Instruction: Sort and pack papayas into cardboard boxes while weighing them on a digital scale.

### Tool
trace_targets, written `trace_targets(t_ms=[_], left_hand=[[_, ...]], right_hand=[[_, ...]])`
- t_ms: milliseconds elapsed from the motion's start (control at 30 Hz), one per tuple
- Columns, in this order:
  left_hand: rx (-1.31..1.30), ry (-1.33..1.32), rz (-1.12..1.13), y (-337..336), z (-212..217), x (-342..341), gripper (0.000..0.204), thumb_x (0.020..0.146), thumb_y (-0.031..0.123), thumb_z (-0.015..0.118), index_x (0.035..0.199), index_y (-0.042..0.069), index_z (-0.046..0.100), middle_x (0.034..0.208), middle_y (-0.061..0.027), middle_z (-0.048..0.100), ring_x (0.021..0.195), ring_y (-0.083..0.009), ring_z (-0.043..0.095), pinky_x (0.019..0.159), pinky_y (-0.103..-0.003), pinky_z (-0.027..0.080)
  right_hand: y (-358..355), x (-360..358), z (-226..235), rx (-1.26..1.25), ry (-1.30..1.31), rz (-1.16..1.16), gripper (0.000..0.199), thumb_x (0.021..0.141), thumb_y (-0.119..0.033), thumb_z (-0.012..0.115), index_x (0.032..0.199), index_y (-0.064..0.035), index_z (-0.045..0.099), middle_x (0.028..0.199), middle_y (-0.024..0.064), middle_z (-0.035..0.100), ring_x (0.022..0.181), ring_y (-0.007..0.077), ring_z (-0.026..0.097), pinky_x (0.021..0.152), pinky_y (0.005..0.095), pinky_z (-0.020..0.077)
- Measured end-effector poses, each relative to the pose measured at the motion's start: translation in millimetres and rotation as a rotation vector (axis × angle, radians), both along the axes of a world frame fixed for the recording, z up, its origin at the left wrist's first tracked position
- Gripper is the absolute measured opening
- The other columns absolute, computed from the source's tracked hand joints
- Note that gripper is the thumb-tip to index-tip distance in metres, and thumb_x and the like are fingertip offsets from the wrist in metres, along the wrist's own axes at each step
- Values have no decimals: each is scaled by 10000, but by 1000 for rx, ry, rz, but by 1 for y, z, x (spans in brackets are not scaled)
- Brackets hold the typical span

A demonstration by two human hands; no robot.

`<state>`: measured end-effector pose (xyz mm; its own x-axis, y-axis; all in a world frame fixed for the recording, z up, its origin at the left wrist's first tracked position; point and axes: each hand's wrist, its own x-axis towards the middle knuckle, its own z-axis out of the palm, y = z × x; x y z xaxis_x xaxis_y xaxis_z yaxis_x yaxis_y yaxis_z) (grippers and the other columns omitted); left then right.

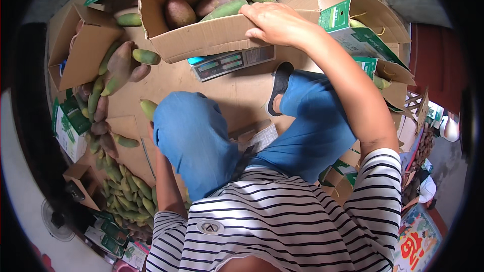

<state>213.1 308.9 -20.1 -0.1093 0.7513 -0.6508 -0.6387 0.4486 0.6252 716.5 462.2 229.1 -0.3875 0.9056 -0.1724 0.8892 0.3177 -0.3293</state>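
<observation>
My right hand grips the near edge of an open cardboard box, its fingers closed over the rim. Inside lie several large radishes: a purplish radish on the left, another behind it, and green ones close to my fingertips. Under the box is a digital scale with a blue edge and a display panel. Beside my left knee, a green radish sticks up from my left hand. The knee hides most of that hand, so only part of its grip shows.
Loose radishes and a heap of smaller green ones lie along the left. A brown carton stands at the upper left. Green-and-white cartons holding produce line the right. Flattened cardboard covers the floor.
</observation>
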Motion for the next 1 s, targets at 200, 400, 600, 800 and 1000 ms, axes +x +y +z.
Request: trace_targets(t_ms=[200,400,600,800,1000], left_hand=[[348,938,-283,55,95,64,348,880,62,630,1189,-42,507,1179,-123,570,1046,-187,552,899,-323,444],[616,1006,-183,92,218,118,396,873,29,625,1235,-43,483,1163,-112,574,1043,-186,550,900,-312,441],[885,815,75,117,314,189,382,871,31,612,1228,-27,489,1124,-115,575,992,-190,575,870,-342,488],[907,1053,11,134,289,177,307,858,57,658,1130,-14,535,1025,-76,602,881,-141,560,769,-274,467],[361,1066,-260,140,141,98,422,800,194,746,1090,-46,555,994,-111,622,860,-168,582,757,-294,477]], right_hand=[[-4,5,-3,-42,-56,-55,306,859,-230,631,1052,-18,525,1031,174,634,1033,346,600,869,445,473],[-3,-1,4,-75,-95,-62,300,865,-193,623,1076,-3,528,1046,190,633,1042,337,603,874,443,471],[-5,2,3,-46,-84,-48,298,864,-189,622,1078,-2,529,1049,191,634,1044,339,602,870,447,475],[-2,3,-7,-17,-43,-31,313,843,-194,643,1072,-14,529,1036,208,637,1006,358,616,838,466,491],[-3,9,-17,71,-10,-13,291,836,-190,635,992,-13,466,954,200,605,962,374,597,819,466,472]])
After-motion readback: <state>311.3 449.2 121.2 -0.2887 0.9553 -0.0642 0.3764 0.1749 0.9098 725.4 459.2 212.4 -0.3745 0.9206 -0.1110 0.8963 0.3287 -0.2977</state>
